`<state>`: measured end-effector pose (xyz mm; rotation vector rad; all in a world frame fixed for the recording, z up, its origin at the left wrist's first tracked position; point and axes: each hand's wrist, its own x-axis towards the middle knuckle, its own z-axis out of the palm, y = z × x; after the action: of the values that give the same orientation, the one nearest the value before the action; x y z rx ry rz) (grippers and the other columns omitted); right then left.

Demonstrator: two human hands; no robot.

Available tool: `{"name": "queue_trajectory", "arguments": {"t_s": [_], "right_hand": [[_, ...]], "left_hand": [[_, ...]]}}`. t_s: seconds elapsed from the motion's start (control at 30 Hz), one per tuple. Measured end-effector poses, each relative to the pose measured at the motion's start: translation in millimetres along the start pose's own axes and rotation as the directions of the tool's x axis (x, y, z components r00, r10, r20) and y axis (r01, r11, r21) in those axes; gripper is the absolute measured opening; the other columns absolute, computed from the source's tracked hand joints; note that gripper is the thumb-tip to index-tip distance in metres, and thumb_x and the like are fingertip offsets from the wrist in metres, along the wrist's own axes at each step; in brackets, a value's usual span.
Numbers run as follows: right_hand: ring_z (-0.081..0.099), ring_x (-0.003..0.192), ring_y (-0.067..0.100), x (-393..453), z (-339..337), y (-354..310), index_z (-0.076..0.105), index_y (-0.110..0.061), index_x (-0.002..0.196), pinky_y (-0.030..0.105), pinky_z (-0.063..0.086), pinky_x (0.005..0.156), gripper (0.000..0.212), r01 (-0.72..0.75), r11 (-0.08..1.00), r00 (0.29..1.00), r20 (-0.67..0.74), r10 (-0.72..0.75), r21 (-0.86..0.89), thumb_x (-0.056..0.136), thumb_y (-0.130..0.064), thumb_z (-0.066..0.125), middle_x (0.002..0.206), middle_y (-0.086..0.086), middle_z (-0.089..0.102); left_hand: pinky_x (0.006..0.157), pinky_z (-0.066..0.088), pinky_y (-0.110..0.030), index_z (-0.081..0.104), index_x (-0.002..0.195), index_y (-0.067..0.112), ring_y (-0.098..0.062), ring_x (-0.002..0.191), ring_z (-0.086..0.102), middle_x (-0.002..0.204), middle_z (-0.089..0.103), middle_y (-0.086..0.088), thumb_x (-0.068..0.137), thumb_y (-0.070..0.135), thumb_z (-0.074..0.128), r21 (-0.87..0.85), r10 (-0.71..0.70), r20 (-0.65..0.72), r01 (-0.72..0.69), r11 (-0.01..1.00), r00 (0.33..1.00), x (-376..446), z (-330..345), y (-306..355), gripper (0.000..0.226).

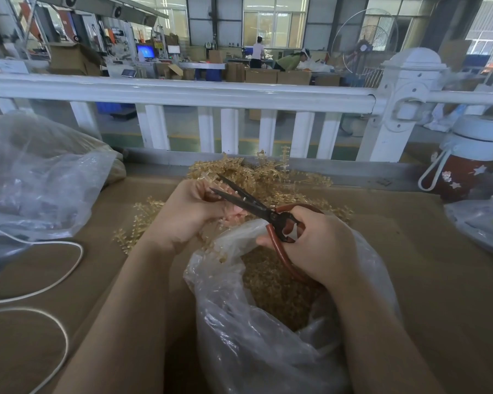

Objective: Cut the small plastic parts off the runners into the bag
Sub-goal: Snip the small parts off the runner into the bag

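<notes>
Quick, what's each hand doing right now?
Left hand: closed on a plastic runner.
Right hand: holding the scissors, blades open.

Left hand (pixel 188 209): raised, fingers curled closed around a runner, palm turned inward.
Right hand (pixel 310 243): fingers through the scissors' handles, gripping them closed-fisted.
Forearms: both bare, angling inward from below.

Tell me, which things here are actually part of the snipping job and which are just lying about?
In use: scissors in right hand; runner in left hand; runner pile; open bag.

Lying about: bottle; white cord; big bag.
</notes>
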<state>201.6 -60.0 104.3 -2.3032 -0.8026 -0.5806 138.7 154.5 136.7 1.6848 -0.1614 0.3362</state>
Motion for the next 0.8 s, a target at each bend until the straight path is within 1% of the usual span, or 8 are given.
{"name": "queue_trajectory", "arguments": {"t_s": [0.07,0.17,0.3,0.43,0.5,0.57,0.67,0.8], "right_hand": [[0.046,0.058,-0.020,0.0,0.0,0.7,0.069,-0.042,0.092,0.003,0.031,0.047,0.060,-0.004,1.000,1.000,0.007,0.004,0.008,0.066,-0.092,0.047,0.062,-0.039,0.044],[0.051,0.065,-0.020,-0.1,0.9,2.5,0.069,-0.041,0.091,0.003,0.037,0.052,0.059,-0.002,1.000,1.000,0.021,0.002,0.018,0.066,-0.091,0.049,0.062,-0.038,0.046],[0.050,0.061,-0.018,-0.4,2.4,2.6,0.070,-0.040,0.089,0.002,0.034,0.050,0.060,-0.011,1.000,1.000,0.030,0.010,0.022,0.067,-0.091,0.049,0.061,-0.037,0.046],[0.051,0.063,-0.020,-1.2,1.2,1.2,0.064,-0.044,0.083,0.003,0.033,0.047,0.052,-0.011,1.000,0.999,0.031,0.011,0.013,0.067,-0.092,0.048,0.058,-0.037,0.043],[0.049,0.060,-0.019,-1.0,0.2,-0.4,0.057,-0.049,0.084,0.005,0.030,0.044,0.047,0.000,1.000,0.999,0.040,0.001,-0.015,0.067,-0.092,0.046,0.060,-0.039,0.041],[0.044,0.055,-0.017,-0.3,0.3,-0.8,0.060,-0.048,0.089,0.005,0.026,0.046,0.052,0.008,0.999,0.999,0.046,-0.007,-0.033,0.067,-0.092,0.044,0.064,-0.041,0.038],[0.039,0.059,-0.018,0.1,0.7,-0.1,0.064,-0.044,0.096,0.004,0.026,0.053,0.061,0.005,0.999,0.999,0.037,-0.004,-0.034,0.066,-0.093,0.042,0.068,-0.042,0.038],[0.039,0.059,-0.019,0.1,-0.9,-2.3,0.067,-0.042,0.096,0.003,0.025,0.053,0.062,0.011,1.000,1.000,0.021,-0.011,-0.019,0.067,-0.091,0.043,0.066,-0.041,0.038]], "left_hand": [[0.072,0.055,-0.026,0.079,0.083,0.011,-0.023,0.074,0.072,0.083,0.076,-0.016,0.070,0.015,0.081,0.000,0.000,-0.005,0.000,1.000,1.000,0.1,0.1,0.7,0.013],[0.070,0.055,-0.025,0.079,0.083,0.009,-0.023,0.074,0.072,0.084,0.076,-0.016,0.069,0.015,0.081,0.017,-0.006,-0.023,0.006,1.000,1.000,-0.1,0.3,1.9,0.016],[0.068,0.056,-0.024,0.080,0.082,0.012,-0.022,0.074,0.073,0.085,0.076,-0.016,0.068,0.016,0.081,0.044,0.001,-0.035,0.001,0.999,0.999,-0.7,0.6,2.6,0.015],[0.074,0.059,-0.031,0.081,0.084,0.015,-0.028,0.075,0.073,0.086,0.077,-0.015,0.069,0.018,0.082,0.074,-0.005,-0.039,0.008,0.997,0.999,-1.3,-0.9,3.5,0.016],[0.077,0.057,-0.040,0.081,0.084,0.016,-0.039,0.078,0.071,0.085,0.076,-0.016,0.068,0.020,0.082,0.133,-0.001,-0.028,0.004,0.991,1.000,-1.2,-0.1,3.7,0.016],[0.079,0.057,-0.045,0.080,0.084,0.012,-0.040,0.081,0.070,0.085,0.076,-0.015,0.067,0.018,0.083,0.168,0.003,-0.026,0.002,0.986,1.000,-0.4,1.7,3.5,0.018],[0.079,0.059,-0.040,0.079,0.085,0.007,-0.033,0.082,0.073,0.086,0.077,-0.013,0.067,0.016,0.082,0.188,0.009,-0.032,-0.003,0.982,0.999,0.9,4.0,3.4,0.020],[0.071,0.058,-0.027,0.079,0.083,0.008,-0.026,0.076,0.073,0.084,0.077,-0.013,0.068,0.014,0.082,0.161,0.026,-0.024,-0.022,0.987,0.999,0.0,5.5,5.7,0.016]]}}
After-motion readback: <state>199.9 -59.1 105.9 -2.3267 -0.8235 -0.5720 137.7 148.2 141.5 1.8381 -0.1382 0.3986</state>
